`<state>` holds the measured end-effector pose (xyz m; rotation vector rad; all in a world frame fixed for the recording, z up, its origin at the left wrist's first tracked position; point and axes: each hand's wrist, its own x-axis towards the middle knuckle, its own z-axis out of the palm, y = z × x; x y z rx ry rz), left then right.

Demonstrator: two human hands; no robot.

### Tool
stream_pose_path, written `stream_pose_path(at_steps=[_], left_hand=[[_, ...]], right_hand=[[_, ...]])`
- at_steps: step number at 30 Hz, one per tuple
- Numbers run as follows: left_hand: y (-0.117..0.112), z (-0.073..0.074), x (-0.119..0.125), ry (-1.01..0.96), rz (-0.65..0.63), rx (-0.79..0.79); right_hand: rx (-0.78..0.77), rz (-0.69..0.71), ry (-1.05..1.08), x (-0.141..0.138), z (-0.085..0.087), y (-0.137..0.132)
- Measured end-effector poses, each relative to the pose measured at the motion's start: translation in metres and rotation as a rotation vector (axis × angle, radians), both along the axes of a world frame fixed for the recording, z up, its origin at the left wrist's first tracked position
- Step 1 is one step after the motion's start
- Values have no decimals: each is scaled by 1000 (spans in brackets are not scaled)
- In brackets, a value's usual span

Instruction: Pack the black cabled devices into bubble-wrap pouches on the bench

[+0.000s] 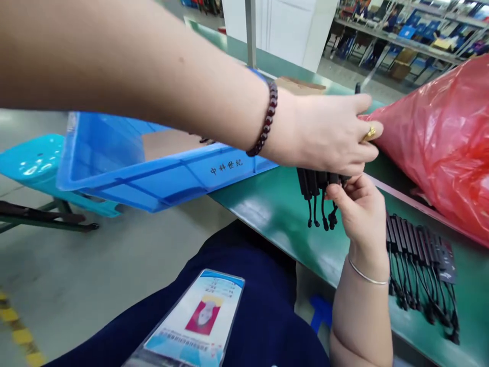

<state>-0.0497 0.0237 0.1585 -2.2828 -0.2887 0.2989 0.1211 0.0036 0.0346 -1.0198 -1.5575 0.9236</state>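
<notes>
My left hand (324, 132), with a beaded bracelet and a gold ring, reaches across from the upper left. Its fingers are bent, and what they grip is hidden below; a dark tip (357, 88) shows beyond them. Right beneath it is a row of black rods with short cables (312, 184), ends hanging towards me. My right hand (361, 204) has thumb and fingers pinched at the right end of that row, seemingly on one black rod, mostly covered. A second row of black rods with cables (414, 250) lies on the green table to the right.
A blue crate (168, 183) juts over the table's left edge, cardboard inside. A large red plastic bag (443, 137) fills the right side. The green table (263, 214) runs diagonally past my lap. A turquoise stool (34, 158) stands at left; shelving and people are far behind.
</notes>
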Motion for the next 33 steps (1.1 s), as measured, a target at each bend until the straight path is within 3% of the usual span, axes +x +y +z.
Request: stream_pose_path(at_steps=[6,12,16,21,24,25,27,29,31,33], left_hand=[[6,9,-14,-18,23,-15],[6,5,-14,-4,60,-44],[4,-1,-14,8,40,-54],[10,4,-21,32,-3,48],[17,11,-23,173,-28,238],[18,9,-19,322,-35,337],[12,-10,-3,854,-27,574],[-1,-47,22,1667,-2,831],[-19,-89,45,2584,-38,1199],[-33,-119,53,3416,-246,1629]], right_hand=[[-122,164,8,8,-13,-5],[-39,0,86,-13,-16,3],[-42,34,51,-18,-16,2],[-50,66,39,-15,-17,-1],[-115,112,6,-14,-21,-1],[-124,86,-23,-13,-22,-1],[-123,5,-76,-13,-23,0],[-138,17,-109,-11,-21,1],[-183,152,-156,-10,-19,0],[-226,291,-186,-11,-18,-1]])
